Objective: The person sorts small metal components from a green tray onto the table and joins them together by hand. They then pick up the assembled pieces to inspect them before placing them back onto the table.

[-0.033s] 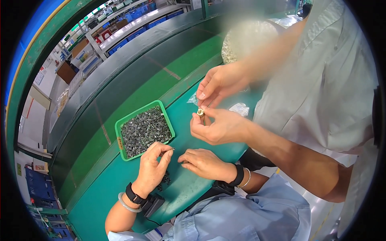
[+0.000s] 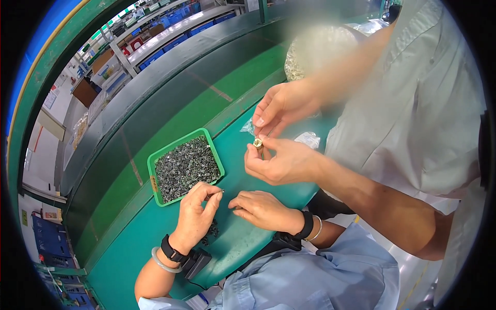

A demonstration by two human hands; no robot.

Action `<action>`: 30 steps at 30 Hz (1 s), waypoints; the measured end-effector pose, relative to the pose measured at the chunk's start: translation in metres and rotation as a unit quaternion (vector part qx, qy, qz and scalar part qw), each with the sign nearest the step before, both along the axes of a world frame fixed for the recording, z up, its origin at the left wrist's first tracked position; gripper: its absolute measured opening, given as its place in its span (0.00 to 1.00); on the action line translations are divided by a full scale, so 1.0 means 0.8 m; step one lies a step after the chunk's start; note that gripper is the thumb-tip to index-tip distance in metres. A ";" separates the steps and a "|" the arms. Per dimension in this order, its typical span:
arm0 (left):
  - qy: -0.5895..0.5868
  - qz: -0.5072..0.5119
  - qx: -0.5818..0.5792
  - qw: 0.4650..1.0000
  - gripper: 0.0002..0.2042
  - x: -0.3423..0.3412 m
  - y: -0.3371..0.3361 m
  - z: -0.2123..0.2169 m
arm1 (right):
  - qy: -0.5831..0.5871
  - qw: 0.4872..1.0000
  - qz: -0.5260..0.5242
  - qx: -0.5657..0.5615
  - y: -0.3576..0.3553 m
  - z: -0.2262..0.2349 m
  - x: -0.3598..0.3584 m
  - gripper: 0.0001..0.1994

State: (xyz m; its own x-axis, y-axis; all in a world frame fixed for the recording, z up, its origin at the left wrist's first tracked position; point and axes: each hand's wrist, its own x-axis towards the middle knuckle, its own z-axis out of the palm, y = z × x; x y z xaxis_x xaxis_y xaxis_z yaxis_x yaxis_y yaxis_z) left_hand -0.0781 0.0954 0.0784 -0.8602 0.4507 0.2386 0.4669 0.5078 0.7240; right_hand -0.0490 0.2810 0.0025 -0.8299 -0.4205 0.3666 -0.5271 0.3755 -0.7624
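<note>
My left hand [image 2: 194, 214] is closed in a pinch at the near edge of the green tray, with a small dark part [image 2: 222, 191] between thumb and forefinger. The green tray [image 2: 152, 168] is heaped with tiny shiny black parts [image 2: 187, 168]. Beside it, my right hand [image 2: 263, 209] is held low over the table with its fingers curled in; whatever they hold, if anything, is hidden. A loose cluster of black parts [image 2: 211, 235] lies on the table, partly behind my left wrist.
From the right, a co-worker's hands [image 2: 281, 163] hold a brass-coloured round fitting [image 2: 258, 143] over the green table [image 2: 243, 178]. Clear plastic bags [image 2: 308, 139] lie close by. A black device [image 2: 196, 264] stands by my left forearm. Past the table runs a green conveyor belt [image 2: 170, 124].
</note>
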 end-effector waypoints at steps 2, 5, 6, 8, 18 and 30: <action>-0.010 0.006 -0.003 1.000 0.03 -0.003 -0.002 -0.003 | 0.007 1.000 0.002 -0.004 -0.001 -0.003 -0.002 0.07; -0.100 0.028 0.068 0.992 0.03 -0.008 -0.010 -0.018 | 0.012 1.000 0.014 -0.014 -0.004 -0.006 -0.005 0.08; -0.112 0.040 0.066 0.991 0.03 -0.006 -0.009 -0.017 | 0.002 0.999 -0.012 -0.048 0.000 -0.001 -0.007 0.07; -0.249 0.030 0.210 0.945 0.05 -0.009 0.000 -0.006 | -0.018 0.996 -0.027 -0.082 0.000 0.001 -0.007 0.07; -0.316 0.027 0.247 0.916 0.06 -0.002 0.000 -0.003 | 0.017 0.974 -0.114 -0.197 -0.006 0.044 -0.017 0.07; -0.220 0.018 0.187 0.957 0.04 0.005 -0.004 -0.020 | -0.151 0.966 -0.063 -0.198 -0.004 0.042 -0.021 0.03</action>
